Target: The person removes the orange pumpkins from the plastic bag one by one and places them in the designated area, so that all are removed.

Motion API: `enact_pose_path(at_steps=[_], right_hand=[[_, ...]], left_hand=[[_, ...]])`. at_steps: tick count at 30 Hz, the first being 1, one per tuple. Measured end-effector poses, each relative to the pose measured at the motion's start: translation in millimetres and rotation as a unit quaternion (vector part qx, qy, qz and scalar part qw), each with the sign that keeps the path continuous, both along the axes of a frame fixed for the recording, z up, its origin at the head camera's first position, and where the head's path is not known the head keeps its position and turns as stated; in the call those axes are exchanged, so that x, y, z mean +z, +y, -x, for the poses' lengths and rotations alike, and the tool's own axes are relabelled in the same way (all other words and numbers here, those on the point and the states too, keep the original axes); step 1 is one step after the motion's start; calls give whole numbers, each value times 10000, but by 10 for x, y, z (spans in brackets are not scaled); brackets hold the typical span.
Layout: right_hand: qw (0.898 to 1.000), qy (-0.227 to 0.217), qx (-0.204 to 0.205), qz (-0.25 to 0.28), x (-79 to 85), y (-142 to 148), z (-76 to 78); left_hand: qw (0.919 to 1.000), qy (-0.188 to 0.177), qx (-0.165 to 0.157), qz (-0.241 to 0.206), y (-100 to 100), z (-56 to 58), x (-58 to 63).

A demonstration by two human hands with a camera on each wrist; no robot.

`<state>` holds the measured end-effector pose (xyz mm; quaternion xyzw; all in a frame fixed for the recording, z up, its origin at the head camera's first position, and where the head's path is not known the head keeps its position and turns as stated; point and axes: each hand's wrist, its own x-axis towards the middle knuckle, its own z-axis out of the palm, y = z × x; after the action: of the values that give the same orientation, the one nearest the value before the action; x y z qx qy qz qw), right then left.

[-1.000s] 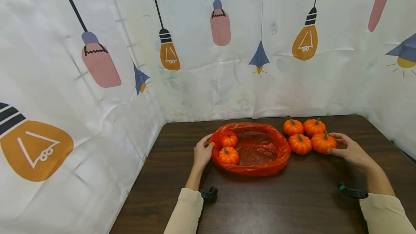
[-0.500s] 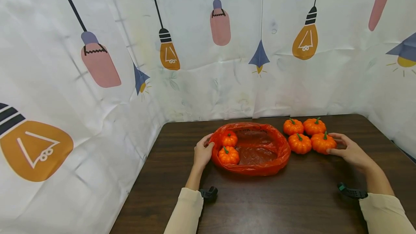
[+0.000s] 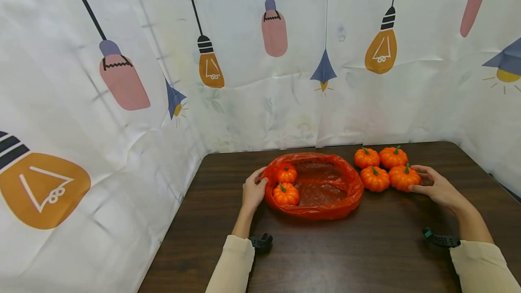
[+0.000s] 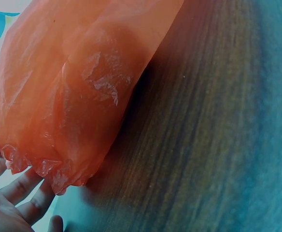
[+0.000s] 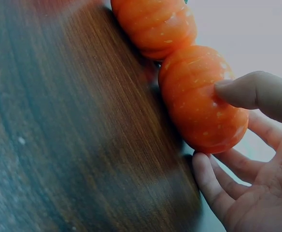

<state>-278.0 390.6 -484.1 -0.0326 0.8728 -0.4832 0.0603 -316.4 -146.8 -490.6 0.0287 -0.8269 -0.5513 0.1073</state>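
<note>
An orange-red plastic bag sits on the table with its mouth spread wide and its rim rolled. Inside, at its left end, are a small pumpkin and another small pumpkin in front of it. My left hand holds the bag's left edge; in the left wrist view, its fingers reach behind the crumpled plastic. To the right of the bag, my right hand grips the front right pumpkin of a cluster. The right wrist view has the thumb pressed on that pumpkin's side, fingers around its far side.
Three other pumpkins touch or sit close to the gripped one: front left, back left and back right. The dark wooden table ends at a white curtain printed with lamps. Each wrist wears a black band.
</note>
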Motion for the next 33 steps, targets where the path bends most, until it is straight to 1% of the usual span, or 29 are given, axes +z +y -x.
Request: enact_pose_path(at_steps=[9,22,25,29,33], right_hand=[[10000,16,0,-38,-16,6,18],[9999,79,72,-102,0,-19,24],[9999,47,88,-125,46,-33,6],[9992,73,-27,-382,168,-64,-17],[9978,283,-319,-502,335,-123,-51]], left_hand=[[10000,-74,-24,-34,-6,-11,12],[10000,-64,19,-74,-3,-17,-2],[10000,-62,29,-56,-5,-14,-6],[10000,-39,35,-39,-1,-15,2],[10000,-7,4,-31,1,-17,18]])
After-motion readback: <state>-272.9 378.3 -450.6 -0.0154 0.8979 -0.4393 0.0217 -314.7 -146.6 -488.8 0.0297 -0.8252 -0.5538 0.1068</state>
